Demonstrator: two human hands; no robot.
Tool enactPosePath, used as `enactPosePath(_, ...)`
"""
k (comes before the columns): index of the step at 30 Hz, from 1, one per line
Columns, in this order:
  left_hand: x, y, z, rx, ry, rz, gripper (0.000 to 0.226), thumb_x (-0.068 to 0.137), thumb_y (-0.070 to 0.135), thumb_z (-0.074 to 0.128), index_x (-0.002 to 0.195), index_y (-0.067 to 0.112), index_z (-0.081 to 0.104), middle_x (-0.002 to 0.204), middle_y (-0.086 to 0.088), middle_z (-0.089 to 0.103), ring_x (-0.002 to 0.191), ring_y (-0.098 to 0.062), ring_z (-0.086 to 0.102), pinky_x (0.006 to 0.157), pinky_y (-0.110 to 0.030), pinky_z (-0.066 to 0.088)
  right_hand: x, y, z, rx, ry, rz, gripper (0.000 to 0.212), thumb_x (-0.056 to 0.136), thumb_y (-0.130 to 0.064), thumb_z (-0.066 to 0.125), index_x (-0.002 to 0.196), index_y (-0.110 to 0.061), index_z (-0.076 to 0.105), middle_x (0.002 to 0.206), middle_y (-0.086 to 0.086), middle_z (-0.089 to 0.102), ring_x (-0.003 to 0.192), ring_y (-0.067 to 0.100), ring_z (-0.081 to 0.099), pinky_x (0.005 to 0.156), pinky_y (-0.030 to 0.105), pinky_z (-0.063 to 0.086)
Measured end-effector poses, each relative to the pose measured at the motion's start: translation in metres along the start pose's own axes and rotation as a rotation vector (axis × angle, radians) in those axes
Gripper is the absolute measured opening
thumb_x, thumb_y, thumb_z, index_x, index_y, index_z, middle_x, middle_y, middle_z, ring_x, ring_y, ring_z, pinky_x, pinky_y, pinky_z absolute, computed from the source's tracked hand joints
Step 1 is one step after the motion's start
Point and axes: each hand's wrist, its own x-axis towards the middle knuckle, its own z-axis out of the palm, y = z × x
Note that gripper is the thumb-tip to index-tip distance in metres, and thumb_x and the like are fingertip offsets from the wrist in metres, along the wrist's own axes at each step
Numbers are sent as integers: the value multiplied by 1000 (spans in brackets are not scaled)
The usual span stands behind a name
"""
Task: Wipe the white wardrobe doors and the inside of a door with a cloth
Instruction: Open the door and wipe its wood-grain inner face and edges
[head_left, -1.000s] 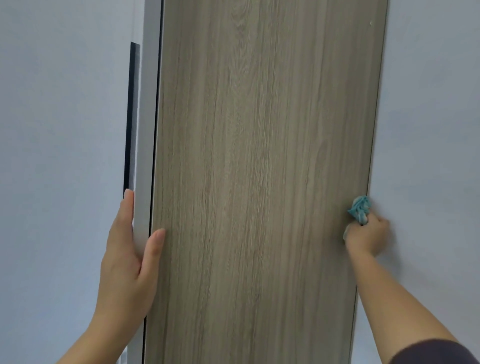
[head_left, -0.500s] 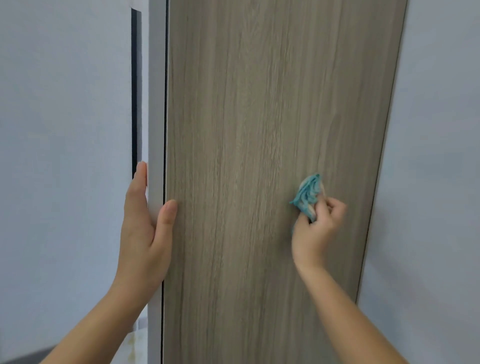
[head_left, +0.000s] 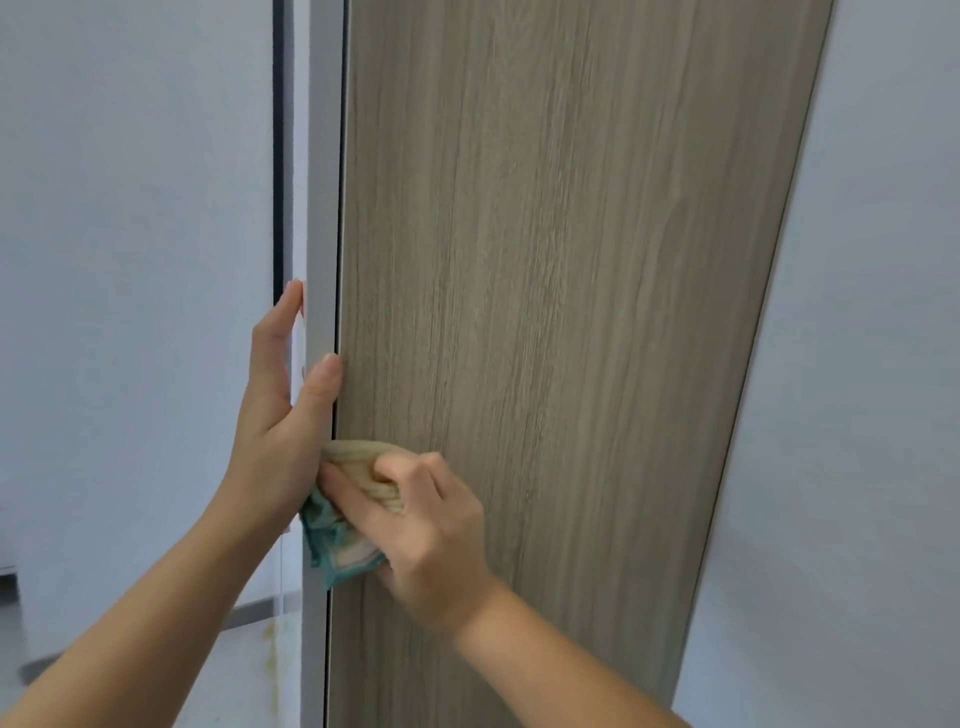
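Cloth (head_left: 337, 538) now leftward at door edge (head_left: 323, 208), gripped in right hand (head_left: 423, 525), beside edge-clasping left hand (head_left: 283, 415).

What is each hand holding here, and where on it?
The right hand grips the bunched cloth around its middle, pressing it to the door's wood-grain face. The left hand holds the door's white edge, thumb on the wood-grain face.

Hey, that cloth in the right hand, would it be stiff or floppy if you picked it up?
Probably floppy: the cloth bunches into folds under the right hand, and its teal corner droops below it. Likely light too, since a few curled fingers hold it against the wood-grain door panel.
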Motion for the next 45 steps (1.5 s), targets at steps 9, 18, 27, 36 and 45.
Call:
enactPosePath(9, -30, -11, 13, 185, 80, -27, 60, 99, 42, 33, 154, 31, 13, 159, 8, 27, 146, -15, 27, 116, -53, 28, -38, 150, -65, -146, -44, 304, 39, 88, -25, 60, 125, -16, 64, 111, 6, 53, 97, 21, 56, 82, 20, 43)
enactPosePath(18, -31, -9, 13, 301, 94, 22, 59, 100, 36, 32, 155, 24, 13, 158, 8, 27, 146, -13, 27, 116, -50, 29, -51, 279, -113, -440, 94, 1117, 23, 81, 4, 57, 104, 6, 62, 119, 21, 52, 95, 36, 56, 74, 30, 36)
enactPosePath(27, -32, -10, 15, 316, 112, 35, 59, 100, 36, 32, 155, 22, 14, 158, 7, 28, 145, -12, 28, 116, -49, 29, -55, 294, -116, -526, 71, 1277, 21, 83, 0, 54, 100, 6, 64, 114, 26, 53, 96, 41, 55, 79, 38, 42)
enactPosePath(36, -30, -9, 13, 214, 83, 38, 58, 100, 27, 34, 154, 13, 16, 159, 1, 26, 146, -17, 26, 117, -52, 27, -68, 160, -58, -149, 262, 1002, 23, 76, 20, 54, 98, 15, 61, 105, 20, 45, 92, 14, 45, 79, 5, 31)
enactPosePath(45, -28, -13, 11, 246, 37, 100, 59, 101, 23, 34, 153, 4, 14, 159, -7, 23, 148, -19, 21, 119, -48, 22, -44, 30, -23, 109, -144, 551, 49, 81, -15, 59, 118, -48, 56, 115, -5, 46, 105, 17, 50, 89, 28, 45)
